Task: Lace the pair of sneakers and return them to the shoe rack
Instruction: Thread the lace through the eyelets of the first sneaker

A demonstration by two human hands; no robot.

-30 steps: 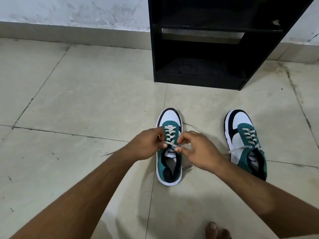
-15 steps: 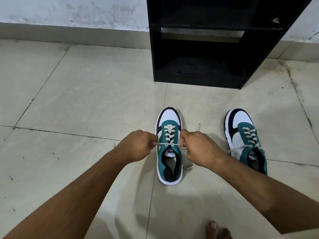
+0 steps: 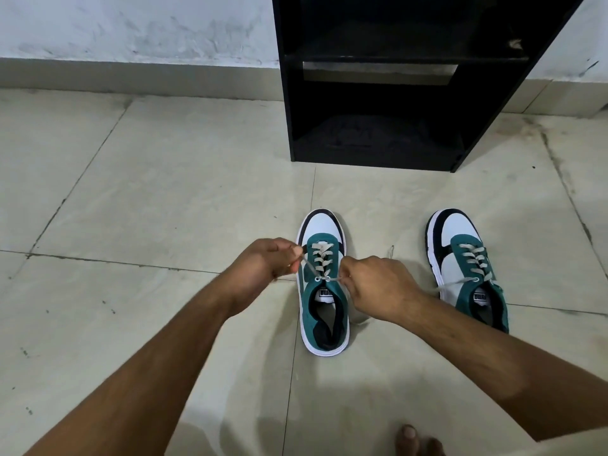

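Note:
Two teal, white and black sneakers stand on the tiled floor, toes toward the rack. The left sneaker (image 3: 324,311) lies between my hands, its pale lace (image 3: 321,258) crossed through the eyelets. My left hand (image 3: 263,261) pinches one lace end at the shoe's left side. My right hand (image 3: 375,287) grips the other end at the top right eyelet. The right sneaker (image 3: 467,268) sits apart to the right, laced, with a loose end trailing left. The black shoe rack (image 3: 378,93) stands against the wall ahead, shelves bare.
Pale floor tiles (image 3: 164,199) stretch to the left and around the shoes. A grey skirting and white wall (image 3: 131,34) run behind. My bare toes (image 3: 411,439) show at the bottom edge.
My hands first parted sideways, drawing the lace taut across the top eyelets. Since then the left hand has lifted its end up and forward, while the right holds near the eyelet.

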